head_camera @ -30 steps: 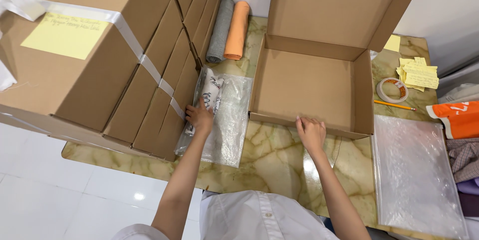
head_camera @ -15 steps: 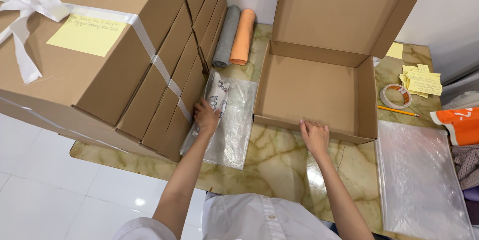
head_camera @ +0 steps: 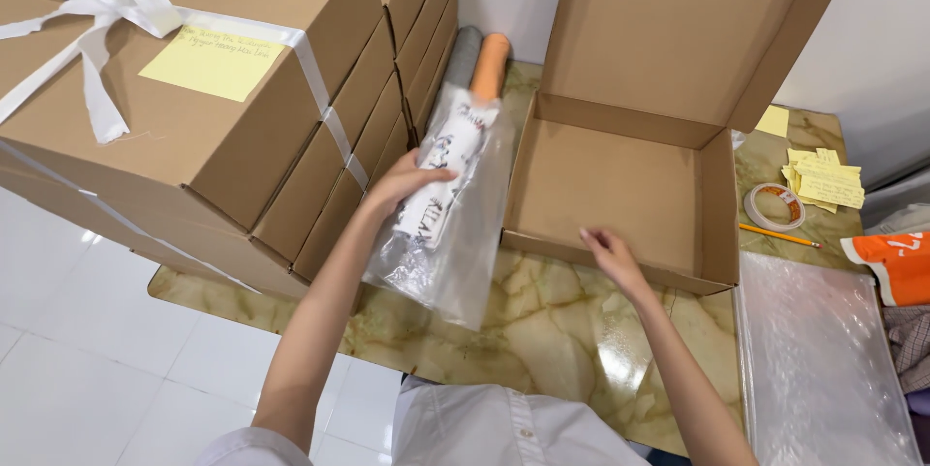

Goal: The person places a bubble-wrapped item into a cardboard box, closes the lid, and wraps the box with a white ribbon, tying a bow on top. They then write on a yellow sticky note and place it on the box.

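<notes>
Left hand (head_camera: 402, 185) grips a rolled white printed fabric in a clear crinkly plastic bag (head_camera: 448, 200), lifted off the marble floor w/ loose film hanging below. Looks light, soft, slippery; hold best round the roll's middle. Right hand (head_camera: 610, 255) rests relaxed, holding nothing, on the front wall of the open shallow cardboard box (head_camera: 620, 185). Box stack (head_camera: 291, 137) crowds the left; box interior bare.

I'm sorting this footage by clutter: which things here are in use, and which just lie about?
In use:
- left hand gripping the clear plastic bag with a white printed item
- right hand on the open brown cardboard box

Lying about:
- stacked cardboard boxes
- orange roll
- tape roll
- yellow notes
- pencil
</notes>
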